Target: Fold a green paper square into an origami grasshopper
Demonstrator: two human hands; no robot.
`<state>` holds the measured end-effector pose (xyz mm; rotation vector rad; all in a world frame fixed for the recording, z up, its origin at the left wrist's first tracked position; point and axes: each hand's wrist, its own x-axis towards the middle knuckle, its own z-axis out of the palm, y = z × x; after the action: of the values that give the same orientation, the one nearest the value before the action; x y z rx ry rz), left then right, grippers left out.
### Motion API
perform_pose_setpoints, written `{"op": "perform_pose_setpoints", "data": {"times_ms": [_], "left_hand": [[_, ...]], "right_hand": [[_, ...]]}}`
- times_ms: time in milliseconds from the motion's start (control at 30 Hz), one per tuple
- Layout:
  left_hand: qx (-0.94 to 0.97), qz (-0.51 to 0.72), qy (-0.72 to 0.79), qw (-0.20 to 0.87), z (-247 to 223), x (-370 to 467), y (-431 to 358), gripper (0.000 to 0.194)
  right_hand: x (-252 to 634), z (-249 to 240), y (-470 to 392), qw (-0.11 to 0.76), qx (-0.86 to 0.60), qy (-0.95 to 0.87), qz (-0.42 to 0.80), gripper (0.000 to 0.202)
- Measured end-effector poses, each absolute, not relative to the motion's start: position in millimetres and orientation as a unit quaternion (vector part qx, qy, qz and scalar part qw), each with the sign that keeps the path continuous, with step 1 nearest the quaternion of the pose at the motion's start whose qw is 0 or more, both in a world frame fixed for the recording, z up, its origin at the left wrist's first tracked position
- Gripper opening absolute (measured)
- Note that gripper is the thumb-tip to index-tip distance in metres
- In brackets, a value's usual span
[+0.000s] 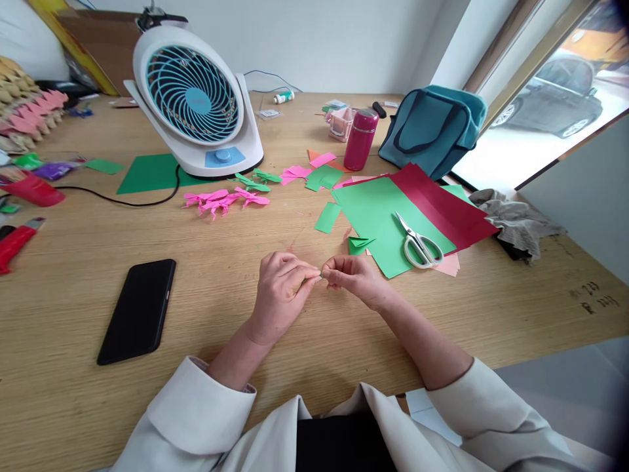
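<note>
My left hand and my right hand meet fingertip to fingertip above the table. Both pinch a tiny piece of green paper, mostly hidden by the fingers, so its shape cannot be made out. Just beyond my right hand lies a folded green paper piece. White-handled scissors rest slightly spread on a green paper sheet. Farther back, several folded pink paper figures and green paper figures sit together.
A white fan stands at the back left, its black cable running left. A black phone lies left of my hands. Behind the sheets are a magenta bottle and a teal bag. A red cutter lies at the left edge.
</note>
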<state>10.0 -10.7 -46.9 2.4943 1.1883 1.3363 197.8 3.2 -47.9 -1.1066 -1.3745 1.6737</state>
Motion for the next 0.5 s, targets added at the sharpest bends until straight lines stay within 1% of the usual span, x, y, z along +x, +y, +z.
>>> {"op": "perform_pose_setpoints", "data": {"times_ms": [133, 233, 500], "left_hand": [[0.817, 0.431, 0.382, 0.022, -43.4, 9.8, -11.2, 0.008], [0.826, 0.410, 0.385, 0.015, -40.6, 9.6, -11.5, 0.010], [0.853, 0.338, 0.397, -0.019, -41.9, 6.8, -9.4, 0.012]], "right_hand": [[197.0, -46.0, 3.1, 0.343, -0.419, -0.496, 0.679, 0.040], [196.5, -44.7, 3.1, 0.340, -0.423, -0.490, 0.682, 0.042], [208.4, -41.3, 6.0, 0.324, -0.446, -0.565, 0.614, 0.045]]}}
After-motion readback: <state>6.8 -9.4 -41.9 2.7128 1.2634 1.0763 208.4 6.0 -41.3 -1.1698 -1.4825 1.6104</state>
